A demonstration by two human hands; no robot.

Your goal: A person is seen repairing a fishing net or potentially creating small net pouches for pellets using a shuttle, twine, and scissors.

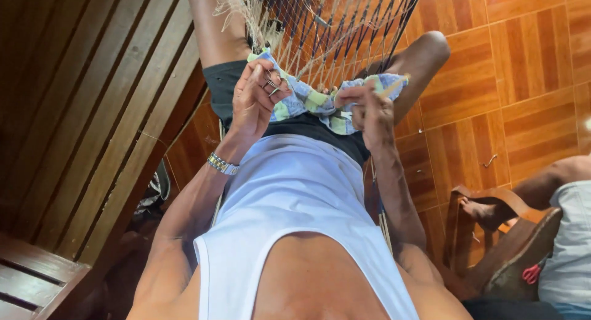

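Both hands worked at lap level: the left hand [258, 98], a metal watch [221, 165] on its wrist, pinched one end of a blue, green and white checked cloth [308, 101], and the right hand [363, 107] gripped the other end together with a thin pale stick [393, 85]. Past them, netting [326, 30] of cords stretched away over the knees. Beneath lay an orange-brown parquet floor [523, 67]; a slatted wooden wall [80, 98] stood left. Another person's arm [542, 184] on a wooden chair [492, 234] was cut off at right.
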